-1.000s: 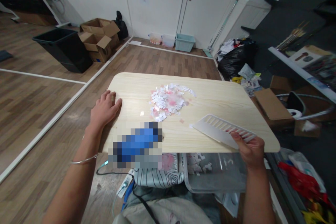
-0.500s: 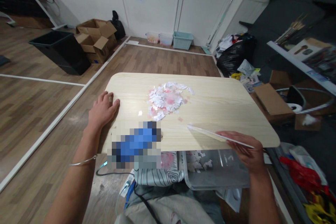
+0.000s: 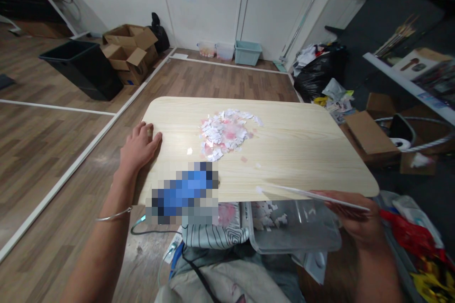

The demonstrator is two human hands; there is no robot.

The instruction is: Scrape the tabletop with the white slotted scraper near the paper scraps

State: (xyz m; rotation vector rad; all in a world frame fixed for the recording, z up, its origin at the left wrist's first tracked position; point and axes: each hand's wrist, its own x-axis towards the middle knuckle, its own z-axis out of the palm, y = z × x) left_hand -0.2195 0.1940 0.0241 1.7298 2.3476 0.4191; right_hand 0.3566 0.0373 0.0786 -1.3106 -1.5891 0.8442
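My left hand (image 3: 139,147) lies on the left edge of the pale wooden table (image 3: 302,137), fingers spread and holding nothing. Low at the table's right front, my right hand (image 3: 357,215) grips a thin, flat white piece (image 3: 300,191), seen nearly edge-on; its material is unclear. The piece points left over the front edge, its tip near a small paper scrap (image 3: 259,190). Torn white and pink paper scraps (image 3: 225,132) form a heap left of the table's middle. Below the front edge, a clear plastic box (image 3: 298,242) holds more scraps.
A pixelated blue patch (image 3: 185,189) covers something at the table's front left. Beside the plastic box is a striped fabric item (image 3: 215,236). A black bin (image 3: 81,68) and cardboard boxes (image 3: 131,54) stand on the left; an open carton (image 3: 371,137) lies right.
My right hand has moved right and towards me, carrying the thin white piece from over the table to its front edge. My left hand and the heap stay put.
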